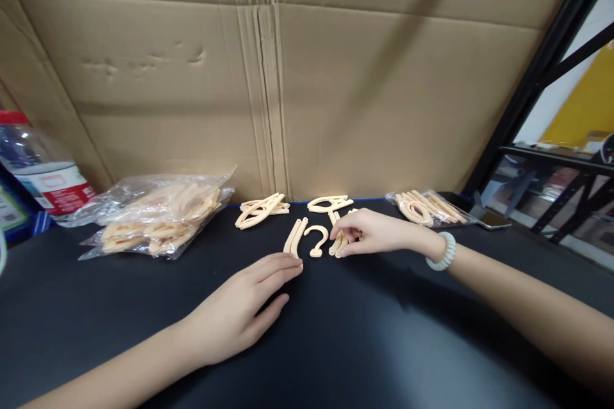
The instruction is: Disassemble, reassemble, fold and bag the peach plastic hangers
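Observation:
Fingers stretched out, my left hand (249,307) rests low over the table, its fingertips at the near end of a pair of beige hanger arms (295,236). My right hand (367,232), with a pale beaded bracelet on the wrist, has thumb and fingers curled round another set of beige hanger arms (335,246), partly hidden by the fingers. Between the two sets lies a loose hanger hook (316,250). Behind them are a folded hanger (261,209) at the left and another hanger piece (330,203) nearer the middle.
A clear bag of beige hangers (158,214) sits at the left, beside a red-capped bottle (52,179). A smaller bag of hanger parts (426,208) and a phone (492,220) lie at the right. Cardboard (384,77) stands behind the black table (307,345).

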### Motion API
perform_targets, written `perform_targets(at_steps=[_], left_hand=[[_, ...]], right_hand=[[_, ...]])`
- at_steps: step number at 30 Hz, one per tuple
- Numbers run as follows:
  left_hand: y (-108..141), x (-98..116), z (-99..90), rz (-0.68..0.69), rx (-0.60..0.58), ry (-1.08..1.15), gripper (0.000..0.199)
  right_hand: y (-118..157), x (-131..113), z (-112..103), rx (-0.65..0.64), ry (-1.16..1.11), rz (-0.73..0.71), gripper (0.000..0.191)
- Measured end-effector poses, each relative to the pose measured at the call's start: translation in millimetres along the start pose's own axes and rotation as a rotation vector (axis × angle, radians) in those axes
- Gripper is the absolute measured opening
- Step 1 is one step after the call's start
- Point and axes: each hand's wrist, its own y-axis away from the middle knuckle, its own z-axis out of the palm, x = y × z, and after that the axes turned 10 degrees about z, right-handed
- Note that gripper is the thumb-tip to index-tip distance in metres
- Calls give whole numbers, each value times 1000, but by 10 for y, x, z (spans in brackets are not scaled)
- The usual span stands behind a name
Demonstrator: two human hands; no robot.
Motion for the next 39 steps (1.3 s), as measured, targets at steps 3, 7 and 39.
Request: perform_targets(at_steps=[3, 7, 39], left_hand=[[0, 4, 1, -38, -9, -27, 43], [-4, 15, -3, -67, -18, -37, 44], [25, 47, -19, 5, 124, 22, 43]], right_hand=[[-6, -5, 58, -14, 26, -30, 17], [4, -21, 57, -30, 26, -45, 14], [-679, 708, -61, 267, -13, 454, 27]])
